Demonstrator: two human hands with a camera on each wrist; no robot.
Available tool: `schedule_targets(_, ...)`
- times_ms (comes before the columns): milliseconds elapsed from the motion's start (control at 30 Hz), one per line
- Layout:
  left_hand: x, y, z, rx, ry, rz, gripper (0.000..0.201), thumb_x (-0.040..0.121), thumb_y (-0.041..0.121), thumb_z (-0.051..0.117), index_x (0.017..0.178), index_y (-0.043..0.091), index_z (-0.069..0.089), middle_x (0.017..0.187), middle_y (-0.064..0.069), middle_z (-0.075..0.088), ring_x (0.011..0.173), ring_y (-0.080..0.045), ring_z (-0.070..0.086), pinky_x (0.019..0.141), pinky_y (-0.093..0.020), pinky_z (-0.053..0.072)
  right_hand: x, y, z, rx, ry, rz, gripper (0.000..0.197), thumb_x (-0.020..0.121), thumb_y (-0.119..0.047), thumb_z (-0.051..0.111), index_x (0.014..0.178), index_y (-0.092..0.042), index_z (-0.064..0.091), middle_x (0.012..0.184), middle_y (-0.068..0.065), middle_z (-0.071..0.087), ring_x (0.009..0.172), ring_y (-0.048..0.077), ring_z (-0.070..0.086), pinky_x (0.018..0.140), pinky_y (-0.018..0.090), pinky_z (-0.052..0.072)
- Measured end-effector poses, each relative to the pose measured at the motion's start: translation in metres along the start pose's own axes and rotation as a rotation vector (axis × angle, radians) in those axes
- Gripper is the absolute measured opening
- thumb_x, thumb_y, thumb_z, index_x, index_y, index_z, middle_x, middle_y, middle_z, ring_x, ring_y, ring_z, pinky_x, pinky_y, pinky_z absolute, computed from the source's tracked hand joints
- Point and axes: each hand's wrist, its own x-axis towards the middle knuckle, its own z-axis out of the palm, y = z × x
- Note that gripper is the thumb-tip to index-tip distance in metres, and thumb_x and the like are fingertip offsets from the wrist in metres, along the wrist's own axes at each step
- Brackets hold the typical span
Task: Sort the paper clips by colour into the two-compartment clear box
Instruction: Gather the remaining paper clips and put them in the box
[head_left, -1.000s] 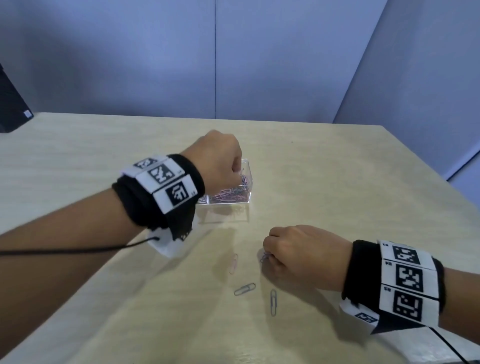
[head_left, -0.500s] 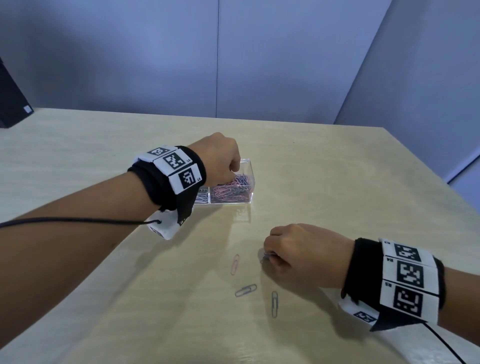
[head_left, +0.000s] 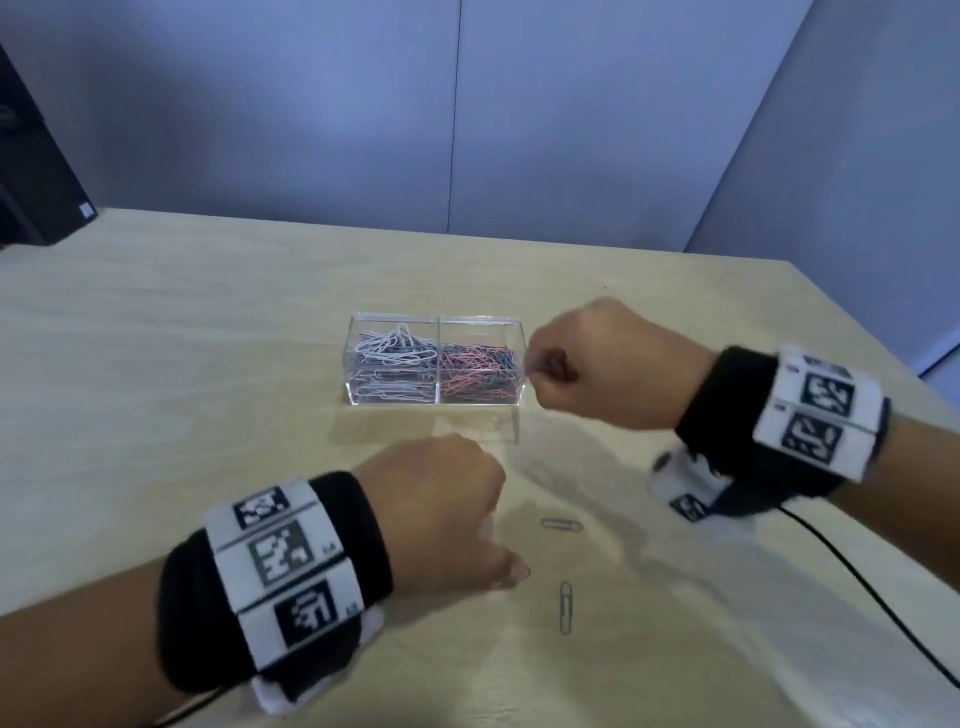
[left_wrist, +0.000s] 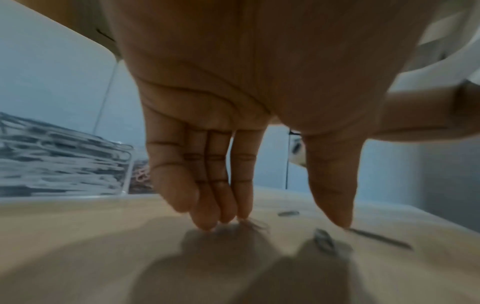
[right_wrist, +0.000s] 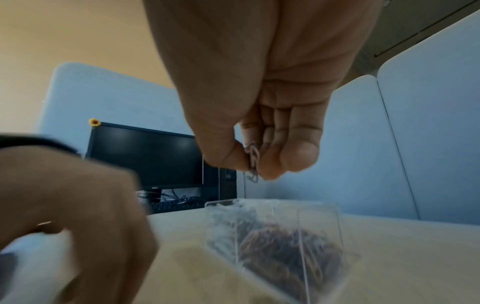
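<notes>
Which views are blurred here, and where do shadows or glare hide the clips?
Head view: motion blur on both wrists, the clear box sharp, the loose clips readable. Left wrist view: heavy blur; the left hand throws dark shadows over the table, smearing the clips near its fingertips. Right wrist view: dim, backlit; the held clip fairly sharp in the right hand, box contents murky.

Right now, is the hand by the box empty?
No, the right hand pinches a paper clip between thumb and fingers above the clear box.
</notes>
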Motion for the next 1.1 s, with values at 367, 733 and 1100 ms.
schedule_targets(367,0.005,0.011,0.011,0.014,0.057,0.021,0.003,0.083,0.018,0.063,0.086,0.018,0.064,0.092,-0.004,0.065,0.082,-0.026,0.063,0.071,-0.039,0.055,0.087,0.000,0.020,-0.110,-0.153,0.157,0.022,0.083,-0.012,0.056,0.061,-0.013,0.051,0.067,0.005,0.054,0.065,0.028,0.055,0.053,0.025,0.038)
schedule_targets(733,0.011,0.013,0.008,-0.034,-0.031,0.025,0.014,0.083,0.006,0.054,0.093,0.013,0.062,0.097,-0.007,0.063,0.087,-0.028,0.061,0.076,-0.040,0.054,0.030,-0.004,0.011,-0.097,-0.027,0.109,0.019,0.087,-0.028,0.056,0.097,-0.020,0.070,0.097,0.004,0.070,0.092,0.028,0.062,0.083,0.039,0.052)
schedule_targets(1100,0.024,0.005,0.016,-0.091,-0.110,-0.033,0.025,0.078,0.006,0.050,0.094,0.011,0.067,0.096,-0.009,0.068,0.088,-0.029,0.066,0.078,-0.044,0.058,-0.074,-0.028,0.040,-0.034,-0.377,0.108,0.027,0.087,-0.035,0.047,0.085,-0.016,0.067,0.086,0.001,0.064,0.078,0.022,0.061,0.075,0.038,0.051)
